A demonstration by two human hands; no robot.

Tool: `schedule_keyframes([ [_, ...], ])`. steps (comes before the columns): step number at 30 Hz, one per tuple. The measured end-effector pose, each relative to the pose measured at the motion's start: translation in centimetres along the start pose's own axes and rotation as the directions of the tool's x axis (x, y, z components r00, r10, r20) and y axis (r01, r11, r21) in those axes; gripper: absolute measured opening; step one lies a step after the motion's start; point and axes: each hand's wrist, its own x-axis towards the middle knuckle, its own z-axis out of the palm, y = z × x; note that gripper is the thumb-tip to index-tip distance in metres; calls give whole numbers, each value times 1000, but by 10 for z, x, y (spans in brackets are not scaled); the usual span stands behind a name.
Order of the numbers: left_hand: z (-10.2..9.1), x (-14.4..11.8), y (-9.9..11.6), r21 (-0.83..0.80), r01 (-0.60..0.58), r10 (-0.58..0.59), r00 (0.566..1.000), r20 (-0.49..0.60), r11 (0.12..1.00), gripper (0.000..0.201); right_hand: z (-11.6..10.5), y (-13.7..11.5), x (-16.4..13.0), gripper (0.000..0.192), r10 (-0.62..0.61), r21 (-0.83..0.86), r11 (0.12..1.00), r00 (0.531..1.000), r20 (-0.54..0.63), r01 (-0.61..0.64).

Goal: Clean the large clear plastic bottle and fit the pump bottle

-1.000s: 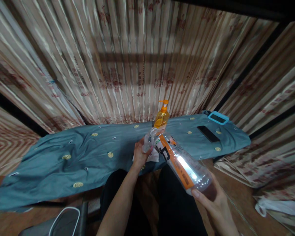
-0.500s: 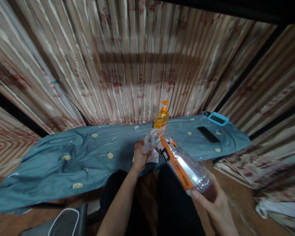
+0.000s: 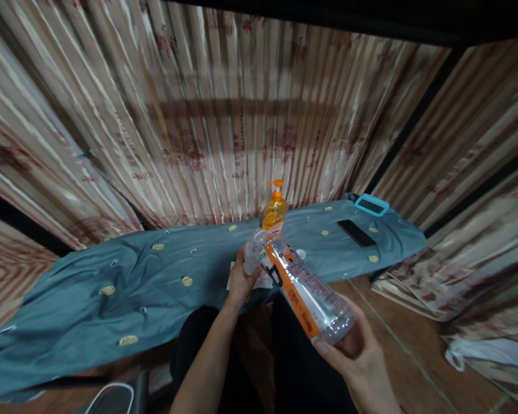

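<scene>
My right hand (image 3: 358, 351) is closed around the base of a large clear plastic bottle (image 3: 304, 287) with an orange and silver label. The bottle is tilted, its narrow end lower left of the pump bottle and toward my left hand (image 3: 242, 279). My left hand is wrapped round a small clear plastic container (image 3: 252, 256) that meets the bottle's neck. Whether it is a cup or a small bottle is hard to make out. Under it lies a white tissue (image 3: 264, 282). Just behind stands an amber pump bottle (image 3: 274, 214) with an orange pump.
A blue patterned cloth (image 3: 168, 267) covers the long narrow table. A small whitish round cap (image 3: 301, 253) lies behind the bottle. To the right are a black phone (image 3: 356, 233) and a light-blue framed device (image 3: 372, 204). Striped curtains (image 3: 224, 138) hang close behind.
The view has shifted slightly, so things appear a little farther left. Both hands keep their hold, the bottle's neck still at the small container. The round cap now shows beside the bottle.
</scene>
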Motion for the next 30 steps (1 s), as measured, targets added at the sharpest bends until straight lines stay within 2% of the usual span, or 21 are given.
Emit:
schedule_keyframes([
  [5, 2, -2, 2, 2, 12, -12, 1000, -4, 1000, 73, -5, -2, 5, 80, 25, 13, 1000, 999, 45, -25],
  [10, 6, -1, 1, 21, 42, -41, 999, -36, 999, 82, -3, 0, 7, 78, 12, 40, 999, 998, -54, -10],
  [19, 11, 2, -14, 8, -29, 30, 996, -89, 1000, 54, -2, 11, 3, 88, 72, 182, 982, 994, -79, -57],
  [30, 12, 1, -20, -68, -64, 59, 996, -69, 996, 55, -10, 15, 0, 93, 83, 162, 984, 996, -10, -81],
])
